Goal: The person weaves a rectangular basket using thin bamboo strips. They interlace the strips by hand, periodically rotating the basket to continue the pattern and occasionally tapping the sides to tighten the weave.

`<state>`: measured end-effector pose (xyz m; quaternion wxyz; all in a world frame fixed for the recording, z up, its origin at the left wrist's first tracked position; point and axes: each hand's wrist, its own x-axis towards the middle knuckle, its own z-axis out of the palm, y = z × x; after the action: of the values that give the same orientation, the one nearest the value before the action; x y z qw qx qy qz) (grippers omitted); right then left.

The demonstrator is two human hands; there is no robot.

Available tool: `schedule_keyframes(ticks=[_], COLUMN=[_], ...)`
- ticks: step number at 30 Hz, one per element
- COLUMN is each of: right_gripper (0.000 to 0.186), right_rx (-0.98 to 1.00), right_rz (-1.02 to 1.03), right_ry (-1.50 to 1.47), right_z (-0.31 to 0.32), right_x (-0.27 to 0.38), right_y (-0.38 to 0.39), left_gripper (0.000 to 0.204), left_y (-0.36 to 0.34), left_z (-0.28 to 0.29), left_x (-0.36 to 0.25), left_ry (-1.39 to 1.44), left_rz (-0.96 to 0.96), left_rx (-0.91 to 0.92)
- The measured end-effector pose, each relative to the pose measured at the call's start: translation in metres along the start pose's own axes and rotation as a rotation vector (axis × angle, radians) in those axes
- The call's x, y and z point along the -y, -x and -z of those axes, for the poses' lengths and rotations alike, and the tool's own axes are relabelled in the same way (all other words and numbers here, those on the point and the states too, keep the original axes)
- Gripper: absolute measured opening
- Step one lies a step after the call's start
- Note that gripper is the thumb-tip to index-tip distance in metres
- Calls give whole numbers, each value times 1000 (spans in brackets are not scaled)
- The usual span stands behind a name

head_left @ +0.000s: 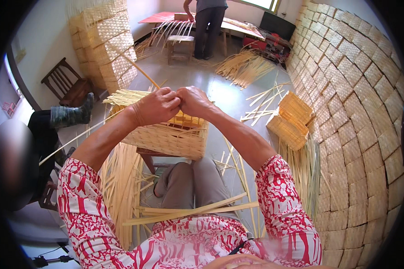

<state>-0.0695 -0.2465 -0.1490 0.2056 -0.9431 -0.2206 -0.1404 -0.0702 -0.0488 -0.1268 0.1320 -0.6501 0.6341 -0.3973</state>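
A woven bamboo-strip basket [166, 140] stands in front of my knees, its open top facing up. Above its rim my left hand [153, 107] is closed on a thin bamboo strip [139, 70], which sticks out up and to the left. My right hand [194, 102] is closed too, its knuckles against the left hand's fingers; whatever it grips is hidden. The basket's far left edge shows loose strip ends [125, 96]. Across my lap lie several flat strips [197, 210].
Bundles of strips [119, 188] lie on the floor at left and right. Two small woven pieces [292, 121] rest by a tall wall of stacked baskets [345, 112]. Behind are a chair [67, 85], a stool [180, 42] and a person [208, 24] at a table. Another person's boot [72, 114] is at left.
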Motion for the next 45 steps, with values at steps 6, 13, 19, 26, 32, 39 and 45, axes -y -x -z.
schedule_keyframes(ticks=[6, 13, 19, 26, 32, 39, 45], right_gripper=[10, 10, 7, 12, 11, 9, 9], right_rx=[-128, -242, -230, -319, -372, -418, -401], right_rz=[49, 225, 235, 300, 386, 426, 468], right_ry=[1, -65, 56, 145, 180, 210, 227], right_z=[-24, -25, -33, -46, -40, -37, -39], right_x=[-30, -16, 9, -1, 4, 0, 0], right_y=[1, 19, 30, 38, 42, 47, 47], left_gripper=[15, 13, 13, 4, 7, 11, 11], left_y=[0, -10, -8, -24, -27, -25, -11], left_z=[-44, -37, -50, -72, -76, -65, -90], left_x=[-13, -50, -80, -101, -103, -99, -110], left_ry=[74, 57, 323, 624, 964, 2097, 2119], left_rz=[186, 665, 1370, 1934, 2055, 2164, 2026], left_rx=[-236, 105, -168, -597, -872, -1211, -1182])
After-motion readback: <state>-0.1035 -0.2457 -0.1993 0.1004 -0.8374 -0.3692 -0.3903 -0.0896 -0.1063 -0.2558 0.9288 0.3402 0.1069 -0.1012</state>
